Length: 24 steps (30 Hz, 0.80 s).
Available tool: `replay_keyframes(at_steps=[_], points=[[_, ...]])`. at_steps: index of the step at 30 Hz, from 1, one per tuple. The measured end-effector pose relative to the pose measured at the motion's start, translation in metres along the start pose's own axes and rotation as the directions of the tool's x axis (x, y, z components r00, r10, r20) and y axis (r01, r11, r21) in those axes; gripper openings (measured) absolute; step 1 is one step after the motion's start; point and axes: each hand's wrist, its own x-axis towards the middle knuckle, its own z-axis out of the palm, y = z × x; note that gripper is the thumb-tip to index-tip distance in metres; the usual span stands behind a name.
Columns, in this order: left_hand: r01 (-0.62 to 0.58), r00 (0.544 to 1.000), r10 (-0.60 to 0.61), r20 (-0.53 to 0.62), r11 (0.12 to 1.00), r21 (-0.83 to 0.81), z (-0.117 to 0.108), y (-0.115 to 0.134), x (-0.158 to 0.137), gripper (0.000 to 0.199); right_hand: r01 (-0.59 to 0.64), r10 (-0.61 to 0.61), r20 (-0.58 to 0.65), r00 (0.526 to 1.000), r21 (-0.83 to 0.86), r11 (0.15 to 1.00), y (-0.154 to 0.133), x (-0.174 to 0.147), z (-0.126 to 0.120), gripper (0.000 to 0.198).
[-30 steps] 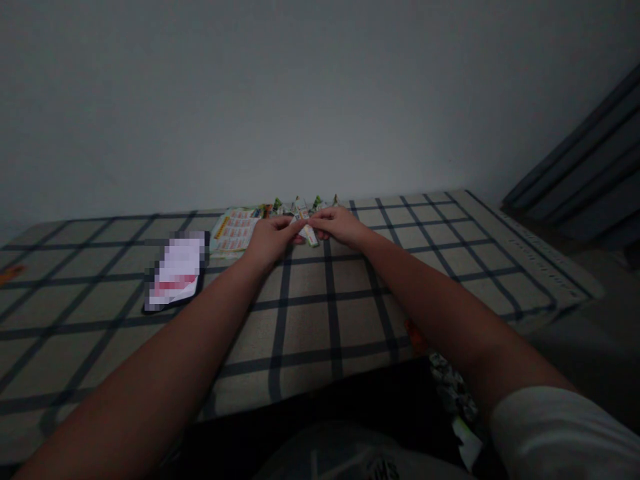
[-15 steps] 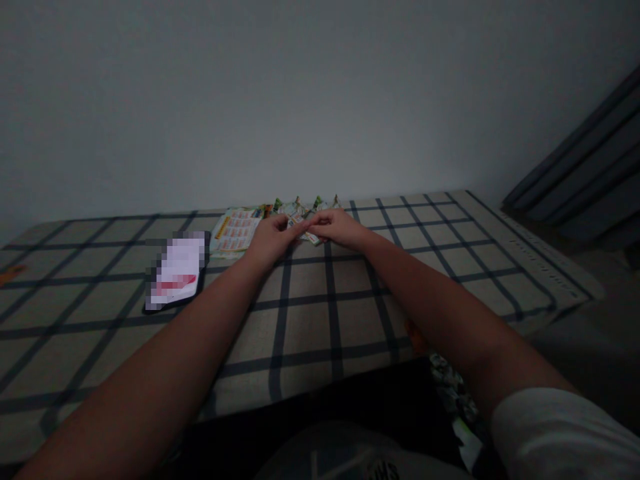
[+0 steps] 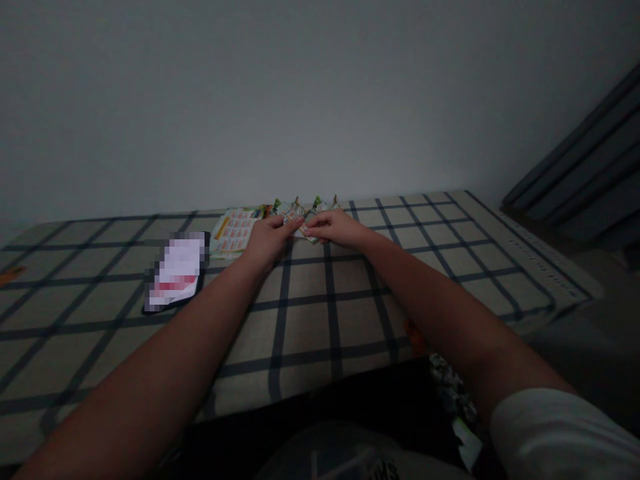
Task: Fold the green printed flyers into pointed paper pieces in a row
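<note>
My left hand [image 3: 270, 238] and my right hand [image 3: 340, 229] meet near the far side of the table. Between their fingertips is a small piece of printed paper [image 3: 311, 236], which looks folded. Thumb and fingers of each hand pinch it, and part of it is hidden behind them. Just beyond the hands stand several folded paper pieces [image 3: 320, 203] with pointed green and brown tips. A stack of printed sheets [image 3: 233, 231] with red and yellow blocks lies left of my left hand, partly covered by it.
A phone [image 3: 177, 270] with a lit, blurred screen lies on the checked tablecloth [image 3: 307, 327] at the left. An orange item [image 3: 13, 275] sits at the far left edge. Behind the table rises a plain wall [image 3: 320, 100]; a dark curtain [image 3: 585, 147] hangs at the right.
My left thumb and fingers have shifted slightly on the paper, and more of the printed paper shows between the hands. My right hand has barely moved.
</note>
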Motion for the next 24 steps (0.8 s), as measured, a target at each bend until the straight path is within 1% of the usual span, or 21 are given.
replay_keyframes(at_steps=[4,6,8,12,16,18,20,22,24], points=[[0.075,0.997,-0.066,0.048,0.97,-0.23,0.0051,-0.0004,0.0009,0.044,0.029,-0.03,-0.019,0.999,-0.02,0.999,0.002,0.0034,0.0022,0.025],[0.099,0.995,-0.086,0.055,0.949,-0.3,0.0063,-0.0014,0.0024,0.045,0.052,-0.052,-0.035,0.998,-0.018,0.999,0.0029,0.0052,0.0035,0.024],[0.104,0.995,-0.096,0.042,0.94,-0.324,0.0066,-0.0023,0.0039,0.044,0.076,-0.077,-0.055,0.996,-0.024,0.997,0.0035,0.0063,0.0046,0.025],[0.081,0.996,-0.088,-0.005,0.939,-0.333,0.0081,-0.0021,0.0051,0.042,0.117,-0.121,-0.103,0.987,-0.048,0.992,0.0034,0.0073,0.0062,0.026],[0.04,0.996,-0.063,-0.057,0.944,-0.328,0.0105,-0.0015,0.0057,0.038,0.123,-0.131,-0.149,0.98,-0.056,0.991,0.0018,0.0077,0.0077,0.027],[0.046,0.995,-0.072,-0.073,0.952,-0.303,0.0098,-0.002,0.0065,0.036,0.122,-0.132,-0.162,0.978,-0.069,0.99,0.0016,0.0078,0.0081,0.027],[0.069,0.992,-0.092,-0.088,0.969,-0.235,0.0074,-0.0024,0.0071,0.036,0.121,-0.136,-0.173,0.976,-0.092,0.988,0.0023,0.0079,0.0079,0.027],[0.099,0.991,-0.112,-0.077,0.982,-0.16,0.0045,-0.0021,0.0069,0.038,0.121,-0.14,-0.178,0.974,-0.113,0.986,0.0042,0.0079,0.0072,0.027],[0.12,0.992,-0.124,-0.026,0.984,-0.129,0.0022,-0.0011,0.0058,0.037,0.123,-0.144,-0.182,0.973,-0.124,0.985,0.0068,0.0079,0.0061,0.026]])
